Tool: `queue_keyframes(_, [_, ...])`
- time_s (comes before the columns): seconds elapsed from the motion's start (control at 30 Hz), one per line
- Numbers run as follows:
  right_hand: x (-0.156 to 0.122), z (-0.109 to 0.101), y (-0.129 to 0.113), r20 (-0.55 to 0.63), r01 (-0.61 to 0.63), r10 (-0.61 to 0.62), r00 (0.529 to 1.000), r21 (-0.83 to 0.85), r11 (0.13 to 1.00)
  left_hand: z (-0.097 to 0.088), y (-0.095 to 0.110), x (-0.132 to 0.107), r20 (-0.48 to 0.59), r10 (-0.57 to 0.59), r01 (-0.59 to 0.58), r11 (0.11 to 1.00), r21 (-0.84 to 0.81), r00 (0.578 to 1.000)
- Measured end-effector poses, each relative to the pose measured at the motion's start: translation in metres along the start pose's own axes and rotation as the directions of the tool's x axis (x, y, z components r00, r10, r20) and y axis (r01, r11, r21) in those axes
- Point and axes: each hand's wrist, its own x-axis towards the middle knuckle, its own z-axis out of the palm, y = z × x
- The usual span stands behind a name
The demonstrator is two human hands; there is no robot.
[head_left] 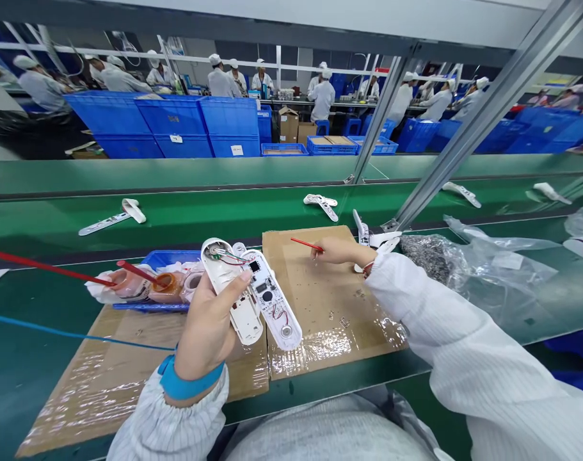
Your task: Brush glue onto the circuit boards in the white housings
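White plastic housing (272, 301) held in left hand (205, 330), fingers (233, 288) curled; wiring (226, 258) partly hidden.
Red stick (306, 244) pinched in right hand (342, 251), fingertips (317, 251) unclear.

left hand (207, 326): raised, curled closed | right hand (338, 251): extended, fingertips pinched

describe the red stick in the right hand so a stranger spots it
From the green conveyor belt, come forward to the plastic-wrapped cardboard sheet. Over it, the right hand pinches a short thin red stick, unlike the long red rod by the blue tray.
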Motion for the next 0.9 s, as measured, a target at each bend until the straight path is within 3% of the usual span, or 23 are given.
queue_keyframes(0.17, [-0.01, -0.005, -0.008, -0.03, 0.155, -0.153, 0.988, 0.153, 0.976, 0.002, -0.007, 0.004, 0.028, -0.023, 0.024, 0.999, -0.033, 0.999])
queue_keyframes(0.37, [-0.045, -0.017, -0.032, -0.238, 0.303, -0.247, 0.939, 0.24, 0.922, 0.005, -0.022, 0.011, 0.079, -0.218, 0.22, 0.975, -0.015, 0.973])
queue_keyframes(0.43, [-0.063, -0.023, -0.044, -0.343, 0.391, -0.297, 0.891, 0.249, 0.886, 0.009, -0.027, 0.009, 0.125, -0.263, 0.267, 0.964, -0.018, 0.957])
queue_keyframes(0.5, [-0.08, -0.028, -0.055, -0.468, 0.495, -0.356, 0.809, 0.214, 0.842, 0.014, -0.031, 0.005, 0.193, -0.247, 0.259, 0.965, -0.042, 0.95])
queue_keyframes(0.57, [-0.095, -0.029, -0.065, -0.572, 0.571, -0.402, 0.715, 0.146, 0.808, 0.019, -0.036, -0.001, 0.278, -0.159, 0.186, 0.98, -0.074, 0.947])
queue_keyframes(0.67, [-0.11, -0.027, -0.074, -0.656, 0.599, -0.428, 0.622, 0.046, 0.8, 0.023, -0.043, -0.009, 0.387, -0.041, 0.086, 0.991, -0.1, 0.921])
queue_keyframes(0.9, [-0.124, -0.017, -0.078, -0.74, 0.586, -0.407, 0.536, -0.022, 0.81, 0.029, -0.05, -0.02, 0.463, -0.014, 0.024, 1.0, -0.017, 0.886])
